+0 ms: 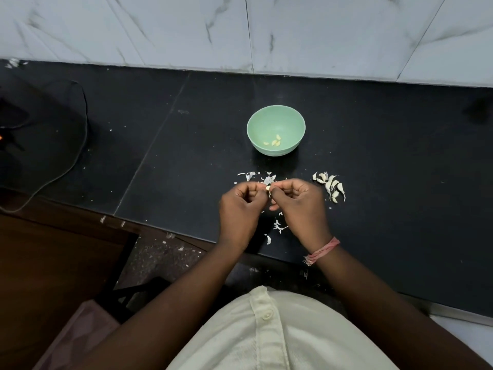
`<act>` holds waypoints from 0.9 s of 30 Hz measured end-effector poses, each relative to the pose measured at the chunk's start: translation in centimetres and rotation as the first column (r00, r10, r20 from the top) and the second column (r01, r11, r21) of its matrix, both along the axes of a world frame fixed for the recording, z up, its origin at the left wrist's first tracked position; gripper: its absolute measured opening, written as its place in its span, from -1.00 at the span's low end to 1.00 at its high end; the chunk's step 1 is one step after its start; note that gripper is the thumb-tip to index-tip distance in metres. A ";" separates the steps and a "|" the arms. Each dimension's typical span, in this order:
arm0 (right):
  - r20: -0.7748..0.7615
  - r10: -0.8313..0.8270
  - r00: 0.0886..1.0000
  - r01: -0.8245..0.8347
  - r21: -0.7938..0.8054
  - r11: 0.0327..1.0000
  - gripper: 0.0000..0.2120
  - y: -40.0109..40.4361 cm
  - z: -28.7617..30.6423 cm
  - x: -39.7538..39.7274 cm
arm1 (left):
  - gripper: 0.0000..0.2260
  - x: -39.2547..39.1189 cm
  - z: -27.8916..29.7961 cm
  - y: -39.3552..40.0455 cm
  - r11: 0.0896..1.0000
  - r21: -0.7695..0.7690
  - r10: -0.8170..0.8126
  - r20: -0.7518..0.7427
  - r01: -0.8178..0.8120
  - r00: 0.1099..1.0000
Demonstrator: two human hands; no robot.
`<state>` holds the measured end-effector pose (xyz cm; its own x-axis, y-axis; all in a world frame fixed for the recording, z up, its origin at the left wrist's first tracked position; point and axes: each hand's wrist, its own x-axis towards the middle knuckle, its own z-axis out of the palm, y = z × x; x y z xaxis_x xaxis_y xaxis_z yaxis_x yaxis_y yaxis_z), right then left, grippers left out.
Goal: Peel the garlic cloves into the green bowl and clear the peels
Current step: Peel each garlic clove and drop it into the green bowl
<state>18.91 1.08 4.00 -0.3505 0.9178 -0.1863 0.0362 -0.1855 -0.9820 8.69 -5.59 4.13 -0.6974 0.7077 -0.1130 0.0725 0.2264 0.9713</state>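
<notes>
A green bowl [276, 121] stands on the black counter [386, 156] with three peeled cloves [274, 142] in its bottom. Just in front of it, my left hand [241, 206] and my right hand [300, 201] meet fingertip to fingertip and pinch one garlic clove [268, 188] between them, a strip of skin hanging from it. A pile of several unpeeled cloves [332, 186] lies to the right of my right hand. Loose white peels [257, 177] lie scattered behind my hands, and more peels [278, 227] lie between my wrists.
A marble-tiled wall [240, 30] rises behind the counter. A black cable [80, 124] loops over the counter's left part beside a dark appliance [10, 121]. The counter's front edge [165, 231] runs diagonally below my left hand, with a wooden surface [53, 263] lower left.
</notes>
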 end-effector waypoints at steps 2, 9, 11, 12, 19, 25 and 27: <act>0.004 0.004 1.000 -0.004 -0.016 1.000 -0.94 -0.2 0.1 0.5 | -0.95 0.6 0.0 -0.1 1.000 -0.025 0.011 -0.114 -0.014 0.993; 0.049 0.005 0.999 -0.003 -0.024 1.000 -0.92 -0.7 0.0 1.2 | -0.86 -0.1 0.6 -0.5 0.992 -0.068 -0.124 -0.246 0.111 0.961; 0.065 -0.005 0.998 0.006 -0.013 1.000 -0.92 -1.0 0.3 1.0 | -0.91 -0.9 0.6 -0.6 0.985 -0.075 -0.170 -0.242 0.156 0.955; 0.072 -0.011 0.997 0.011 -0.003 1.000 -0.92 -1.1 0.4 0.7 | -0.91 -1.3 0.6 -0.6 0.983 -0.075 -0.184 -0.234 0.171 0.955; 0.025 -0.162 0.986 0.160 0.054 0.986 -0.88 -2.7 1.2 -1.8 | -0.89 -3.3 0.9 -0.9 0.972 -0.047 -0.235 -0.081 0.232 0.969; 0.081 -0.167 0.983 0.156 0.134 0.979 -0.83 -3.9 0.1 -3.0 | -0.87 -4.1 0.8 -1.4 0.961 -0.021 -0.275 0.014 0.275 0.961; 0.107 -0.154 0.982 0.134 0.172 0.976 -0.82 -4.1 -0.2 -3.1 | -0.89 -4.2 0.9 -1.5 0.954 -0.003 -0.300 0.029 0.301 0.953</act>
